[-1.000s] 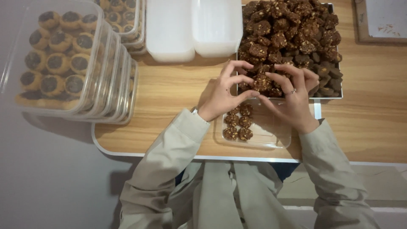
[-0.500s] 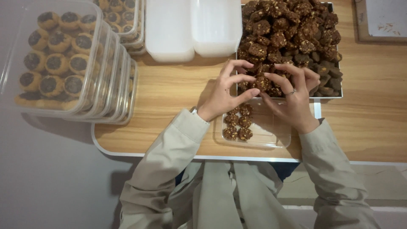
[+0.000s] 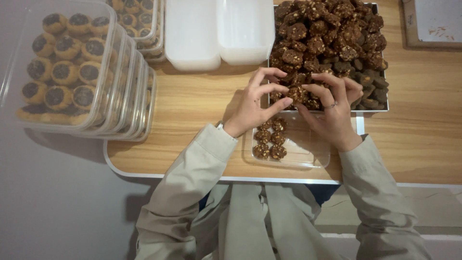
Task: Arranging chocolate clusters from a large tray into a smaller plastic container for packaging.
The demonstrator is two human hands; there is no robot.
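Here, both hands' fingers (image 3: pixel 276 89) pinch cookies (image 3: pixel 298 94) above the wooden table (image 3: pixel 192 106) (grey floor (image 3: pixel 53 202)).

1. Brown nut-studded cookie (image 3: pixel 298 93): round, rough-topped, pinched between the fingers (image 3: pixel 284 102) of both hands at the near edge of the heap.
2. Metal tray (image 3: pixel 380 110): rectangular, at 1 o'clock on the worktop (image 3: pixel 192 110), heaped with the same dark cookies.
3. Clear plastic box (image 3: pixel 308 153): shallow, lidless, just at 6 o'clock of the tray, with six cookies (image 3: pixel 270 138) in two columns at its left end.
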